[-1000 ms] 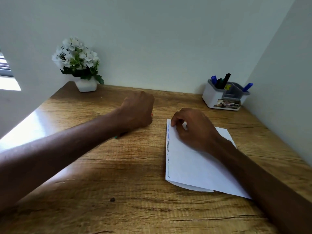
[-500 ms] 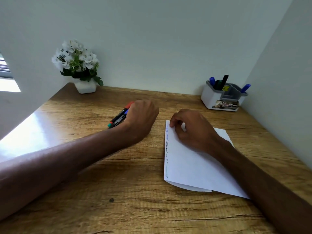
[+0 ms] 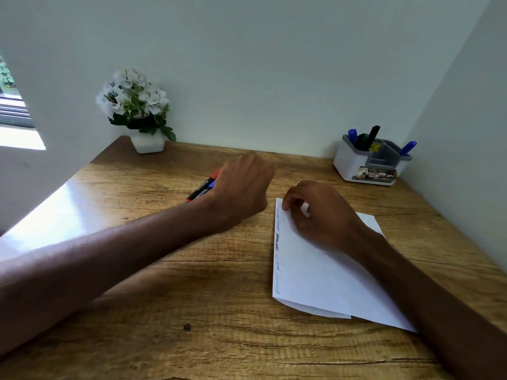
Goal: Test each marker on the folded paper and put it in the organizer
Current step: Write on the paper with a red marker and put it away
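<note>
**Fist over the loose markers, paper steadied**

The table (image 3: 192, 297) is wood-look laminate with coarse brown grain, one small dark spot at 6 o'clock and a glossy patch of daylight at 9 o'clock. Plain matte pale walls close it in at the back and on both sides; a window (image 3: 12, 116) shows at far left.

The folded paper (image 3: 329, 283), one thin white sheet doubled over, lies flat at 3 o'clock with short pen scribbles down its left edge. The right hand (image 3: 323, 215) rests on it, fingers loosely bent, index tip pressing the far left corner.

The left hand (image 3: 241, 190) is balled near the centre; its fingers are hidden, so whether it grips anything cannot be told. Just beside it, at its 9 o'clock, lie the loose markers (image 3: 204, 187): two slim black barrels show, one red-capped, one blue-capped, plus a green end.

At 1 o'clock stands one organizer (image 3: 354, 163), smooth white plastic with grey dividers, rounded corners and a front label. Four stored markers (image 3: 373, 134) stand in it: two blue, one black, one dark green.

At 11 o'clock, one white pot of white flowers (image 3: 134, 102).
</note>
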Tool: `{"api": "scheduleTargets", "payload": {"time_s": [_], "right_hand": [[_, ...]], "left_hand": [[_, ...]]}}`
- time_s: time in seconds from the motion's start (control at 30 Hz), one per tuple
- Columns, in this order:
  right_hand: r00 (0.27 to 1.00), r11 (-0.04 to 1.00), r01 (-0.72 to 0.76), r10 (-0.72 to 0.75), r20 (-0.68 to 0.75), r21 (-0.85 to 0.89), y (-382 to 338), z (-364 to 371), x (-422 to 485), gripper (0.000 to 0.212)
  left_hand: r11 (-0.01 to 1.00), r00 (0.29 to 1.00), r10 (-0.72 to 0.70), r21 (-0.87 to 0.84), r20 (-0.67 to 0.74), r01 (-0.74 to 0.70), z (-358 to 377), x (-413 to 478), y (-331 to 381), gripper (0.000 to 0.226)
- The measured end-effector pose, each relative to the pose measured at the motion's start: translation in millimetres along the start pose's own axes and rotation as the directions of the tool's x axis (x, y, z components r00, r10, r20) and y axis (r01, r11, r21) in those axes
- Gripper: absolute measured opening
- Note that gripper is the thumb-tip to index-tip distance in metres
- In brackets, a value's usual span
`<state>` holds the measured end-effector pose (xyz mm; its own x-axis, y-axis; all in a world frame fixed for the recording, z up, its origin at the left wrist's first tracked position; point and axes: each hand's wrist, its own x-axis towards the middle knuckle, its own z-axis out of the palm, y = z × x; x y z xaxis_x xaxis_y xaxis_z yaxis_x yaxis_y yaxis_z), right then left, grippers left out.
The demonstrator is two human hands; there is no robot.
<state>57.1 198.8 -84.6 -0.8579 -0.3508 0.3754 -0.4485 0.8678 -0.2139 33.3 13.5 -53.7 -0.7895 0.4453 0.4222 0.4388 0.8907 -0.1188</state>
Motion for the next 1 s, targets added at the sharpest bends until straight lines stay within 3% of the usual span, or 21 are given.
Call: {"api": "scheduleTargets", "payload": {"time_s": [0.13,0.23,0.3,0.47,0.53,0.57,0.63,0.67,0.83,1.0], "right_hand": [[0.994,0.998,0.035,-0.029,-0.108,0.060,2,-1,1,0.024],[0.969,0.971,0.007,0.051,-0.240,0.237,-4,-7,3,0.019],[0.956,0.914,-0.044,0.156,-0.249,0.403,-7,-11,4,0.013],[0.965,0.588,-0.165,0.260,0.008,0.792,-13,-20,3,0.044],[0.965,0.500,-0.226,0.233,0.121,0.836,-13,-27,2,0.052],[0.967,0.505,-0.237,0.206,0.151,0.830,-11,-30,2,0.050],[0.977,0.590,-0.210,0.148,0.151,0.780,-4,-34,2,0.037],[0.984,0.640,-0.177,0.120,0.130,0.748,1,-35,2,0.029],[1.000,0.887,-0.002,0.013,-0.020,0.461,14,-33,3,0.018],[0.995,0.966,0.054,-0.031,-0.095,0.254,8,-33,2,0.013]], "left_hand": [[0.912,0.994,-0.096,-0.405,-0.058,0.065,-3,7,-3,0.024],[0.744,0.987,-0.123,-0.648,0.107,0.163,-14,17,-10,0.032],[0.594,0.972,-0.131,-0.769,0.197,0.236,-19,21,-17,0.031],[-0.017,0.901,-0.042,-0.902,0.432,0.431,-21,19,-15,0.023],[-0.143,0.901,-0.020,-0.893,0.433,0.426,-18,16,-11,0.027],[-0.175,0.906,-0.026,-0.894,0.423,0.413,-15,15,-10,0.029],[-0.162,0.925,-0.041,-0.916,0.378,0.367,-11,15,-10,0.032],[-0.103,0.940,-0.039,-0.937,0.340,0.335,-9,14,-10,0.032],[0.373,0.995,0.021,-0.924,0.098,0.084,-7,13,-14,0.019],[0.655,0.976,0.216,-0.737,-0.032,-0.169,-12,17,-19,0.013]]}}
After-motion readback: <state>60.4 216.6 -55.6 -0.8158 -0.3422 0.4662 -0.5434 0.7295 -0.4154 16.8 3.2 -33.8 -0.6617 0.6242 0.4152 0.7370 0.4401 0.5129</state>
